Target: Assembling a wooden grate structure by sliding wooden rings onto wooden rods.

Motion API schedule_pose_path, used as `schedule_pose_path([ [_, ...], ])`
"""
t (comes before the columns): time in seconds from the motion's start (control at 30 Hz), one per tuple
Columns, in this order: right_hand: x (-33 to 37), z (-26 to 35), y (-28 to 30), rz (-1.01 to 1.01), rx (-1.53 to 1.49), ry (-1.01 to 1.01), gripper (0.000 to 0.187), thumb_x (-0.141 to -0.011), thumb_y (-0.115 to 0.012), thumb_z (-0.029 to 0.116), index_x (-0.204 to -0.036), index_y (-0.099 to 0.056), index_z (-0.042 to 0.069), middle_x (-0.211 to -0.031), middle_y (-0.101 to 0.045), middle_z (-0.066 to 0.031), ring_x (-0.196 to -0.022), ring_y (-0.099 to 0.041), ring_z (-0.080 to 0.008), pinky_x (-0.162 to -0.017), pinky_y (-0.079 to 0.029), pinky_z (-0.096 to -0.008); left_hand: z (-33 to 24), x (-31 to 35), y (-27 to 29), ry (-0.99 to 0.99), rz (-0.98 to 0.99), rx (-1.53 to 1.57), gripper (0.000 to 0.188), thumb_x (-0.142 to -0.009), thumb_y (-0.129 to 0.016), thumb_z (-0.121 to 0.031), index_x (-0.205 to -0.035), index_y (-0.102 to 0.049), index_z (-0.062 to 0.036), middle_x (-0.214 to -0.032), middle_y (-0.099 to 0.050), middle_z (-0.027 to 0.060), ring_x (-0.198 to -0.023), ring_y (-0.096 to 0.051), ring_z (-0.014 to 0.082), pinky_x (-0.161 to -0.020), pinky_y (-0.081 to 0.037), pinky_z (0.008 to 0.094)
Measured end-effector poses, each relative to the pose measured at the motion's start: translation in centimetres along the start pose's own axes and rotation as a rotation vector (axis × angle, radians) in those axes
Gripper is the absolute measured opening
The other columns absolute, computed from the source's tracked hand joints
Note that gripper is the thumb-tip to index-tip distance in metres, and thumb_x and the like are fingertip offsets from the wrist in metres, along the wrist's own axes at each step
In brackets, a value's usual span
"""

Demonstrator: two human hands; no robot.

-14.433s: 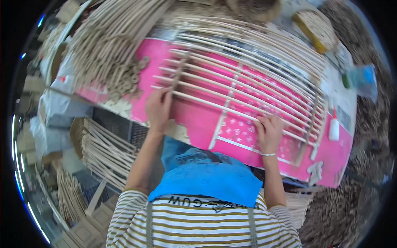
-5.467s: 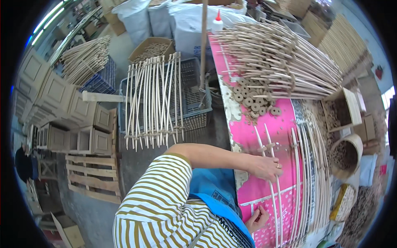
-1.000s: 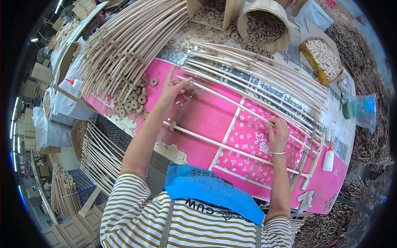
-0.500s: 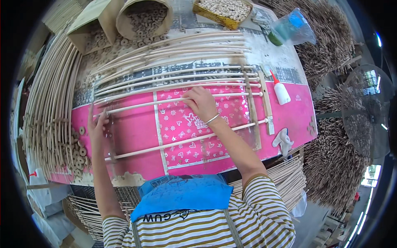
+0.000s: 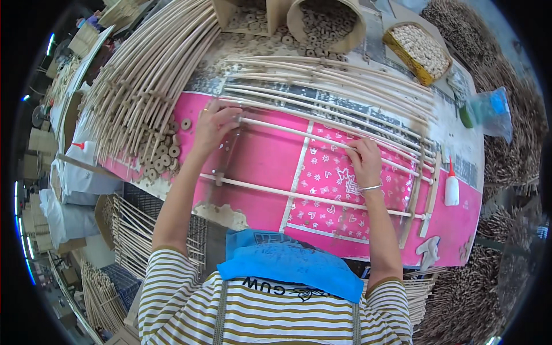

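Note:
A thin pale wooden rod (image 5: 287,131) lies slantwise over a pink sheet (image 5: 264,155) on the table. My left hand (image 5: 215,127) has its fingers closed at the rod's left end; the fingertips partly hide that end. Farther along the same rod, my right hand (image 5: 366,161) pinches it between thumb and fingers. A second rod (image 5: 264,188) lies nearer to me, apart from both hands. Beyond my hands several more rods (image 5: 322,98) lie side by side. The rods' right ends, some with round knobs, reach a wooden strip (image 5: 431,198).
Ring-shaped wooden discs (image 5: 167,154) lie beside a big stack of rods (image 5: 152,75) at the left. A round tub (image 5: 359,31) of discs and a yellow box (image 5: 402,54) of beads stand at the back. At right are a red-tipped glue bottle (image 5: 452,191) and a white cloth (image 5: 428,252).
The view has swung left, so the table appears shifted right and tilted. My right hand remains pinched on the rod, and my left fingers have closed in at its left end.

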State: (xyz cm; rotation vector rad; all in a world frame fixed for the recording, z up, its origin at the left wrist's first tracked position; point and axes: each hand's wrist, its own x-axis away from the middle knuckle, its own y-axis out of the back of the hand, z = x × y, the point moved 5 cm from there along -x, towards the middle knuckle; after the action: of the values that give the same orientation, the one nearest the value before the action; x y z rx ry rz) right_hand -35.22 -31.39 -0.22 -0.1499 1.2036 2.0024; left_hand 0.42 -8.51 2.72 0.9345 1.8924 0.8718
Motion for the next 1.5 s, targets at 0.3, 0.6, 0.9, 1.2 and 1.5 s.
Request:
schedule_pose_path([
  [0.3, -0.5, 0.9, 0.0, 0.002, 0.101, -0.021, 0.015, -0.090, -0.078, 0.019, -0.100, -0.073, 0.009, -0.095, -0.065, -0.0063, -0.097, -0.062, -0.0291, -0.085, -0.044, -0.0428, 1.6, 0.1, -1.6, 0.095, 0.013, 0.017, 0.039, -0.079, -0.084, -0.016, -0.117, -0.078, -0.0230, -0.117, -0.068, -0.0007, -0.106, -0.066, 0.0273, -0.092, -0.049, 0.0444],
  [0.6, 0.3, -0.2, 0.3, 0.064, 0.088, -0.046, 0.020, -0.086, -0.082, 0.022, -0.095, -0.070, 0.009, -0.096, -0.065, -0.0054, -0.099, -0.062, -0.0281, -0.086, -0.044, -0.0424, 0.2, 0.1, -1.0, 0.043, 0.023, -0.090, 0.037, -0.083, -0.082, -0.017, -0.120, -0.077, -0.0217, -0.117, -0.068, 0.0016, -0.110, -0.064, 0.0295, -0.093, -0.049, 0.0454],
  [0.9, -2.7, -1.6, 1.1, -0.038, 0.276, 0.041, 0.033, -0.087, -0.078, 0.014, -0.120, -0.076, 0.011, -0.111, -0.069, -0.0067, -0.107, -0.062, -0.0293, -0.094, -0.047, -0.0436, 10.3, 2.0, 4.7, 0.255, -0.127, -0.259, 0.026, -0.090, -0.074, -0.013, -0.116, -0.075, -0.0086, -0.110, -0.074, 0.0117, -0.103, -0.070, 0.0326, -0.092, -0.055, 0.0471],
  [1.2, -3.7, -2.7, 0.3, -0.047, 0.267, -0.025, 0.016, -0.088, -0.079, 0.014, -0.104, -0.075, 0.012, -0.103, -0.069, -0.0039, -0.104, -0.062, -0.0269, -0.092, -0.044, -0.0419, 10.7, 3.9, 3.8, 0.319, 0.224, -0.704, 0.036, -0.081, -0.078, -0.011, -0.117, -0.075, -0.0110, -0.109, -0.074, 0.0089, -0.106, -0.069, 0.0304, -0.090, -0.057, 0.0433],
  [1.5, -3.7, -1.7, 1.2, -0.084, 0.064, 0.009, 0.009, -0.095, -0.072, 0.011, -0.102, -0.068, 0.006, -0.093, -0.067, -0.0099, -0.091, -0.064, -0.0309, -0.085, -0.045, -0.0427, 9.9, 1.6, 4.1, 0.697, -0.174, 0.642, 0.035, -0.103, -0.072, -0.021, -0.134, -0.072, -0.0035, -0.110, -0.078, 0.0063, -0.094, -0.071, 0.0111, -0.083, -0.055, 0.0271],
])
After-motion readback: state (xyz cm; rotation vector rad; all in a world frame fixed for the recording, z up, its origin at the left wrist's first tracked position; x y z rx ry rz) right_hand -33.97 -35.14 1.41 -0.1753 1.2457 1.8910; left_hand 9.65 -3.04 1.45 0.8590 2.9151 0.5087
